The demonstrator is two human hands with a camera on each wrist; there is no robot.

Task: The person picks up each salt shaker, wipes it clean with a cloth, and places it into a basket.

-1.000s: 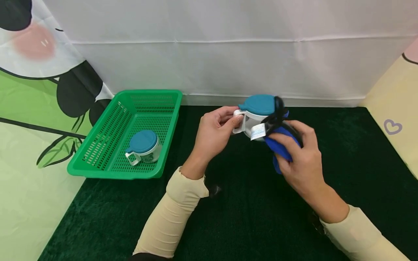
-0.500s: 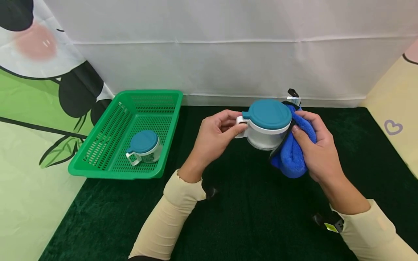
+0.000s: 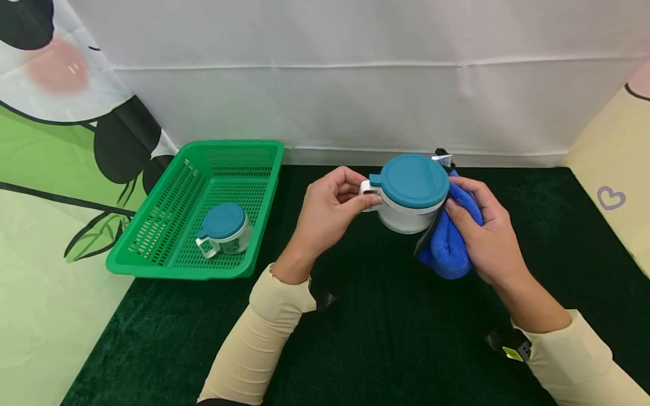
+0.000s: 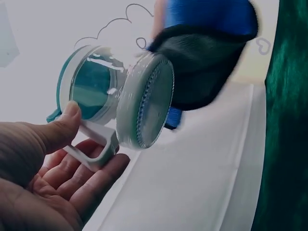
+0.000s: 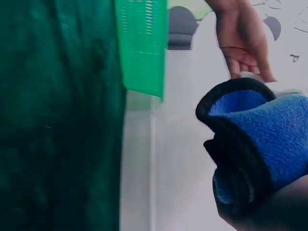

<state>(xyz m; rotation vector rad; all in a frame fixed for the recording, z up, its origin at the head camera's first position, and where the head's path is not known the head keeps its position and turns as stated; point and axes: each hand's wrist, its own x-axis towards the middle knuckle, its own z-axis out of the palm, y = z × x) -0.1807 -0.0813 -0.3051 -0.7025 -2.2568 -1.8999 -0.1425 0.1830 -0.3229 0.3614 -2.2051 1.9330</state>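
My left hand (image 3: 332,206) pinches the white handle (image 4: 98,144) of a clear glass jar (image 3: 405,219) with a blue lid (image 3: 415,180). The jar is held up above the table, and the left wrist view shows its ridged bottom and see-through wall. On the jar's right side, my right hand (image 3: 484,231) grips a folded blue cloth (image 3: 449,251) with black edging and a small white tag. In the head view the cloth lies against the jar's wall. The right wrist view shows the bunched cloth (image 5: 274,139) large, hiding most of the jar.
A green plastic basket (image 3: 119,265) stands at the left of the dark green table cover (image 3: 386,338). Inside it sits a similar jar with a blue lid (image 3: 223,220) and a white handle. A white curtain (image 3: 355,101) hangs behind the table.
The cloth was first in front of the jar's right side, tag forward; it is now bunched at that side with the tag at the back. The jar has tilted slightly.
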